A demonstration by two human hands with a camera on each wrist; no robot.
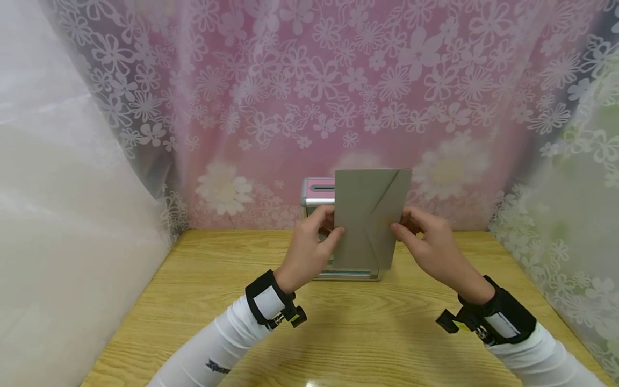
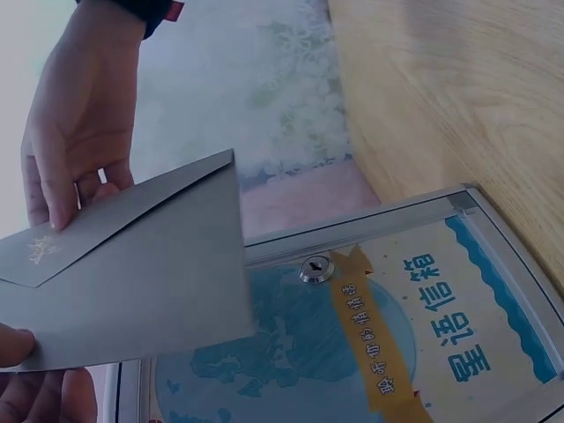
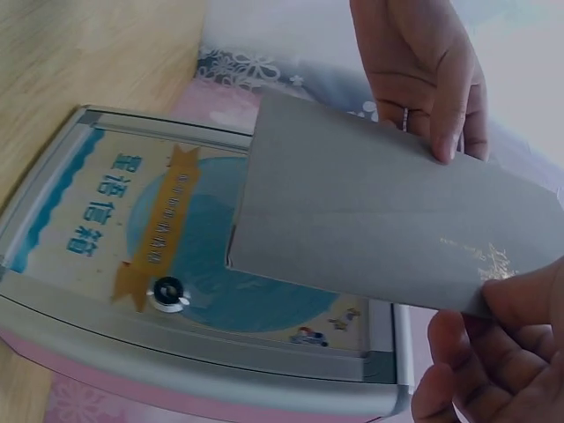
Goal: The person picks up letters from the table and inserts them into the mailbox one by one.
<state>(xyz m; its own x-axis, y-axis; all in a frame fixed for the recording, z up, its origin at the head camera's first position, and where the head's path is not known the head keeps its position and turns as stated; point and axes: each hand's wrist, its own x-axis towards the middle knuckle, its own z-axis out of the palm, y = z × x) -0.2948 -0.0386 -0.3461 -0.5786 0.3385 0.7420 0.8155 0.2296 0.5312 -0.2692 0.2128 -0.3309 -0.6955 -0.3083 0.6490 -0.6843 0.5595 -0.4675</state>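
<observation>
A grey envelope (image 1: pixel 367 226) with a slanting flap edge is held upright between both hands. My left hand (image 1: pixel 309 247) pinches its left edge, thumb in front and fingers behind. On the opposite edge, my right hand (image 1: pixel 430 242) grips it the same way. The left wrist view shows a small gold print on the envelope (image 2: pixel 132 264) near the flap tip. Behind it stands a letter box (image 1: pixel 316 189) with a pink top and a dark slot, partly hidden by the envelope. Its front panel (image 3: pixel 203 238) carries a blue circle, an orange ribbon, Chinese characters and a round lock (image 3: pixel 167 294).
The box stands on a light wood-grain table (image 1: pixel 232 279), near its back edge. A pink floral curtain (image 1: pixel 300 107) hangs behind, with pale sheeting (image 1: pixel 63 215) at the left and a flowered sheet (image 1: pixel 580 242) at the right. Both wrists wear black straps with small cameras.
</observation>
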